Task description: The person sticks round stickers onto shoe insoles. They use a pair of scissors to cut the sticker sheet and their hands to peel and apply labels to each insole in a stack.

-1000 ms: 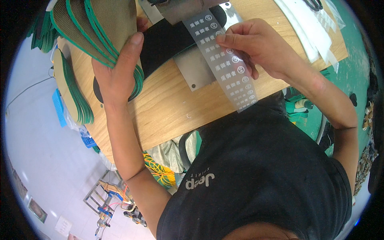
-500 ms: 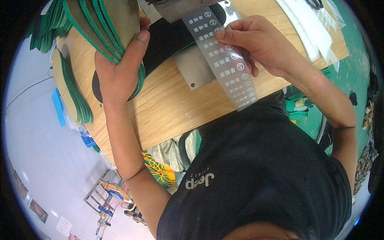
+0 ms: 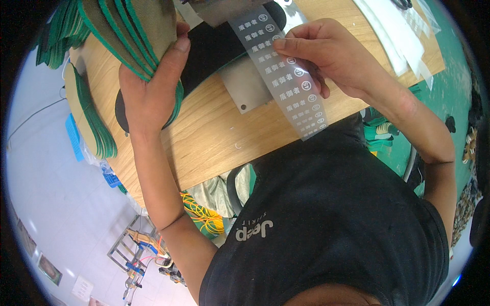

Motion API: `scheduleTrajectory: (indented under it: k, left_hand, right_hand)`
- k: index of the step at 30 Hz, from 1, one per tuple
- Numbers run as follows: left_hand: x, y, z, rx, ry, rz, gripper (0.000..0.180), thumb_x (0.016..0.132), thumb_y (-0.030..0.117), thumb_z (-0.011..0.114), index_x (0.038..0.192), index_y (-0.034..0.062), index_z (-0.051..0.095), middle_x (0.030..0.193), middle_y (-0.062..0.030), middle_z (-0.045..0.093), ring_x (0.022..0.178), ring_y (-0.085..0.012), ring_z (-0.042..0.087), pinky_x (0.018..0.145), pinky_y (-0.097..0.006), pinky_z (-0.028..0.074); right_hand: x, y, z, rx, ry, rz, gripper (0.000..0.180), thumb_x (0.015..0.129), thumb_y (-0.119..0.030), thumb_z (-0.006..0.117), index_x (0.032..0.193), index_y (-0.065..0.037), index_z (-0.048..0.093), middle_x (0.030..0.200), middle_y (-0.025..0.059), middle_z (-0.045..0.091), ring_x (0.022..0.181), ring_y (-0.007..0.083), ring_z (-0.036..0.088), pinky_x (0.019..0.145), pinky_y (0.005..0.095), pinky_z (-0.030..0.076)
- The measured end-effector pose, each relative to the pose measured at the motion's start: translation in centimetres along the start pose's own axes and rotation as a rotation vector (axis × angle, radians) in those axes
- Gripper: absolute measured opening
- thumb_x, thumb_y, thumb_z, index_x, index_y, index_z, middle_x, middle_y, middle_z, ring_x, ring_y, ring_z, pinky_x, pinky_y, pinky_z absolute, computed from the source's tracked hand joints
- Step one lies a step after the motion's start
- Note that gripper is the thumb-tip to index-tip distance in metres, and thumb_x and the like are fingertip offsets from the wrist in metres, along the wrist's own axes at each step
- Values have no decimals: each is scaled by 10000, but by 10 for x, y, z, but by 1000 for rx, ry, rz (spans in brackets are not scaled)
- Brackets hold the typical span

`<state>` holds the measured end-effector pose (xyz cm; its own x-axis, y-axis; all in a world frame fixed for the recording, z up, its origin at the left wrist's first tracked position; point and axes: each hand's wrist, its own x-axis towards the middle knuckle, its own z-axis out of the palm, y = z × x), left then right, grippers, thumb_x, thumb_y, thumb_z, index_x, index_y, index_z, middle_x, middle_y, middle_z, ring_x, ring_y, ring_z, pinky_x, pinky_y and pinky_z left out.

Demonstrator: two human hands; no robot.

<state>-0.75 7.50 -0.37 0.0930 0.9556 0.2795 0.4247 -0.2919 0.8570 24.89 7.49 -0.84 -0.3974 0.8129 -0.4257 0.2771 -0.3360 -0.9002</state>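
Observation:
My left hand [image 3: 150, 97] is wrapped round a fanned bunch of shoe insoles [image 3: 109, 30], tan-faced with green edges. A black-topped insole [image 3: 212, 48] lies flat beside it, one end under the metal machine head [image 3: 217, 11]. Between the thumb and fingers of my right hand [image 3: 324, 53] is a clear transfer strip [image 3: 286, 79] printed with rows of white marks. That strip slants from the machine head across the black insole and a grey metal plate [image 3: 246, 92] to the table's near edge. Whether my left fingers also grip the black insole is hidden.
On the wooden table [image 3: 214, 137], a stack of insoles [image 3: 89, 115] lies at the left edge. More green-edged insoles [image 3: 58, 38] are piled at the far left. White sheets [image 3: 390, 38] lie at the far right. Several insoles [image 3: 377, 130] are below the table's right side.
Both hands keep their grip and stay almost in place. The left hand, insoles and strip appear shifted very slightly left, along with the table.

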Motion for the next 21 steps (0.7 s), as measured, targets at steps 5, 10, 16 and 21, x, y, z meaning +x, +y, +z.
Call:
scheduleTrajectory:
  k: [5, 10, 16, 21]
  left_hand:
    - [1, 1, -3, 64, -46, -7, 263, 865, 247, 674, 1049, 60, 691, 906, -28, 669, 778, -109, 589, 704, -245, 467]
    - [1, -4, -4, 32, -37, 18, 268, 863, 257, 667, 1044, 60, 690, 910, -33, 669, 778, -115, 590, 706, -253, 468]
    - [0, -2, -5, 21, -41, -29, 277, 858, 260, 668, 1047, 58, 688, 940, -38, 675, 809, -124, 599, 730, -260, 474]
    - [-4, 11, 0, 20, -3, -46, 274, 842, 183, 684, 1076, 41, 672, 985, -56, 678, 868, -140, 616, 770, -277, 486]
  right_hand:
    - [-1, 0, 2, -47, 28, -12, 328, 972, -277, 567, 912, 33, 654, 545, 44, 589, 377, 71, 540, 329, 170, 398]
    - [-1, 0, 3, -79, 26, -14, 327, 972, -277, 567, 921, 32, 660, 542, 39, 589, 380, 71, 543, 336, 169, 402]
    - [-1, 1, 0, -46, -4, -21, 329, 972, -288, 566, 932, 25, 661, 552, 42, 591, 391, 68, 547, 347, 165, 407]
    - [4, 2, 0, -49, 25, -30, 332, 969, -298, 569, 945, 20, 663, 574, 45, 601, 393, 67, 543, 349, 171, 404]
